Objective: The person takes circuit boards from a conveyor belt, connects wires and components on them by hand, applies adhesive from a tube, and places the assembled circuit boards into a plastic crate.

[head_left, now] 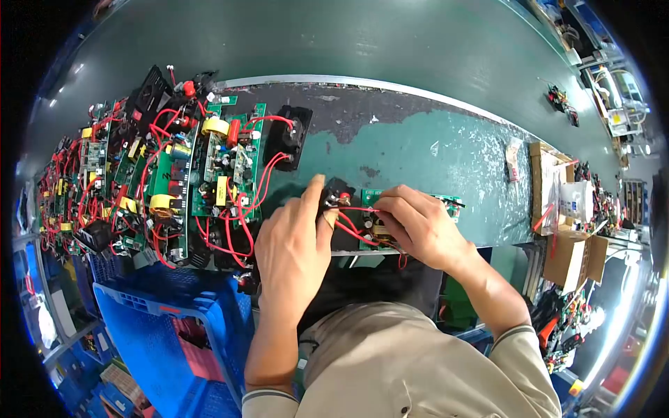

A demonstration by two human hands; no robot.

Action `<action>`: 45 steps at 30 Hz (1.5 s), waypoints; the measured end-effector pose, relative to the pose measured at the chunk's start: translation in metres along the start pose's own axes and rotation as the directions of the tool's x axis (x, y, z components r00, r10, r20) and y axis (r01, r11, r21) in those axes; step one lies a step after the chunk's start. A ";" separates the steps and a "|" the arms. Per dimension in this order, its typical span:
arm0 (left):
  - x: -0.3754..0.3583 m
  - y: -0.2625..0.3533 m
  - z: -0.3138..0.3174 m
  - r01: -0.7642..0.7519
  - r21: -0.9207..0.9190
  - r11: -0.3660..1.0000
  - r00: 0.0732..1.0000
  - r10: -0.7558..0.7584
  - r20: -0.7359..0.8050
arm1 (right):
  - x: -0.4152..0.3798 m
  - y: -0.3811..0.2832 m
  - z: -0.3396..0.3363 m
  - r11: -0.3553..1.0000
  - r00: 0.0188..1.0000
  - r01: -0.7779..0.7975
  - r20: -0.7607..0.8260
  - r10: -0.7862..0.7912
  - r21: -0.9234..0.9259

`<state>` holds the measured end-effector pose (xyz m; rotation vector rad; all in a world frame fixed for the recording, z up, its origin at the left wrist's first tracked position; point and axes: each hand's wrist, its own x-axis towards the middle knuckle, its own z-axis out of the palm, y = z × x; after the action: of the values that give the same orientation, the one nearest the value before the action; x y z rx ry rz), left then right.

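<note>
My left hand (294, 244) grips a small black plastic part (340, 189) between thumb and forefinger, near the front edge of the bench. From this part red wires (357, 209) run right to a green circuit board (372, 197). My right hand (422, 226) is closed, its fingertips pinching one red wire above that board. The hand covers much of the board, and its right end (449, 202) shows past the fingers. To the left of my hands stands another green circuit board (259, 118), wired in red to a black panel (290, 136).
Several more wired boards (167, 181) crowd the bench's left side. A blue crate (150, 306) stands below them, by my left forearm. Cardboard boxes (568, 258) and a white container (577, 200) sit at the right end. A grey-green surface (362, 35) lies beyond the bench's far edge.
</note>
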<state>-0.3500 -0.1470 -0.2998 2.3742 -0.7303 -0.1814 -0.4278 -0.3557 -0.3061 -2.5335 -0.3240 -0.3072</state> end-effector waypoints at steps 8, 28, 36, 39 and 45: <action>-0.028 0.014 0.002 -0.130 -0.209 0.969 0.940 0.053 -0.338 | 0.008 0.000 -0.007 0.990 0.976 0.144 0.162 -0.144 0.017; -0.029 0.003 0.000 -0.055 -0.288 0.956 0.972 -0.015 -0.236 | 0.011 0.003 -0.010 0.987 0.948 0.161 0.283 -0.148 -0.026; 0.023 -0.006 -0.002 0.095 -0.827 0.554 0.985 0.070 0.159 | 0.012 0.000 -0.015 0.988 0.964 -0.017 0.265 -0.025 0.152; 0.031 0.000 0.002 0.084 -0.363 0.928 0.978 -0.006 0.209 | 0.009 0.002 -0.014 0.990 0.968 -0.021 0.252 -0.015 0.142; 0.039 0.020 0.031 0.102 0.167 0.981 0.970 -0.135 0.201 | 0.005 0.009 -0.010 0.977 0.980 -0.020 0.195 -0.022 0.211</action>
<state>-0.3354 -0.1978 -0.3097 2.5765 -0.7218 -0.4489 -0.4217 -0.3677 -0.3008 -2.3558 -0.4113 -0.0189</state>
